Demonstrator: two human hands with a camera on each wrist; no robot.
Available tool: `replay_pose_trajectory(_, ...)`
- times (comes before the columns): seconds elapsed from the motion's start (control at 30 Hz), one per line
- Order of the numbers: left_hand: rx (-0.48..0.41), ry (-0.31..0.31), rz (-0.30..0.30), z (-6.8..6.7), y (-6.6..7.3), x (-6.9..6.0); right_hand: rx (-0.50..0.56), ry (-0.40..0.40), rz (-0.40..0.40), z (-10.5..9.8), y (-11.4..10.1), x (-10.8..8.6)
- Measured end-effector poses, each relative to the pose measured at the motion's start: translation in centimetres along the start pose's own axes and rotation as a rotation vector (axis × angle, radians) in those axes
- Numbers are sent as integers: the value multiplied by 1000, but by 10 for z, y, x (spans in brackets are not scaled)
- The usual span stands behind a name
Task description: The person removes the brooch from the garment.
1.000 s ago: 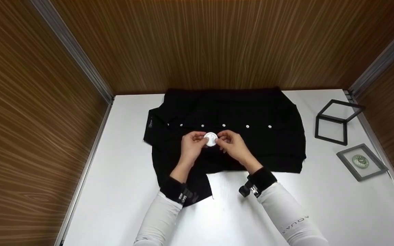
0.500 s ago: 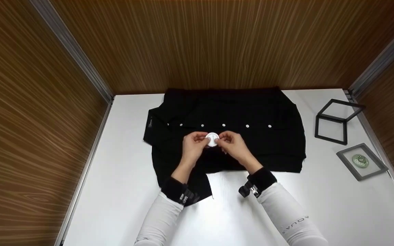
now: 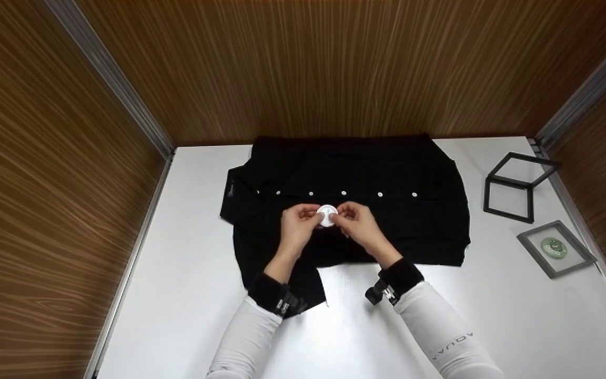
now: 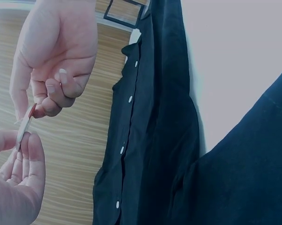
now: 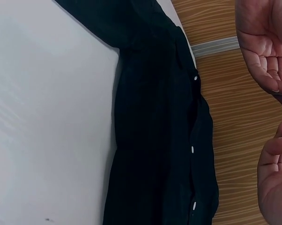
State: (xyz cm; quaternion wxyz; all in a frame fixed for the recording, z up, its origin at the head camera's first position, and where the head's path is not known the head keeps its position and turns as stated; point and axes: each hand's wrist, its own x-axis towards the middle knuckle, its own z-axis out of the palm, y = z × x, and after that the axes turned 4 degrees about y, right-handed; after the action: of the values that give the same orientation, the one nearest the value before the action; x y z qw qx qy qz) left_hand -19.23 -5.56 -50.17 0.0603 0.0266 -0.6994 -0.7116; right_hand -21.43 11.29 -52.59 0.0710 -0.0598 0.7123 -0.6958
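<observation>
Both hands hold a round badge (image 3: 327, 215) between them in the head view, its white back facing up with a thin pin-like mark. My left hand (image 3: 296, 225) pinches its left edge, thumb on top. The opposite edge sits between the thumb and fingers of my right hand (image 3: 357, 223). In the left wrist view the badge (image 4: 25, 125) is seen edge-on, with red on one side. Below the hands a black shirt (image 3: 387, 226) lies flat on the table, a row of white buttons along it. The badge's front face is mostly hidden.
On the right of the white table (image 3: 192, 252), a dark hinged frame (image 3: 509, 199) stands unfolded. Nearer lies a grey frame (image 3: 556, 249) with a green round badge (image 3: 554, 248) inside. Wood-grain panels (image 3: 313, 68) wall the table's back and sides.
Both hands and the badge have shifted very slightly to the right since the first frame. The grip looks the same, and the shirt and frames have stayed in place.
</observation>
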Motion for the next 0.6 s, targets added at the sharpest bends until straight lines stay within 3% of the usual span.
replay_pose_trajectory(0.13, 6, 4, 5, 0, 1, -1, -2, 0, -10, 3, -13, -6)
replay_pose_trajectory(0.33, 17, 10, 23, 1, 3, -4, -5, 3, 9, 5, -15, -5)
replay_pose_trajectory(0.5, 29, 12, 29, 1, 3, -5, -1, 14, 36, 6, -14, -4)
replay_pose_trajectory(0.6, 41, 15, 31, 2, 3, -5, 10, 26, 45, 5, 0, 2)
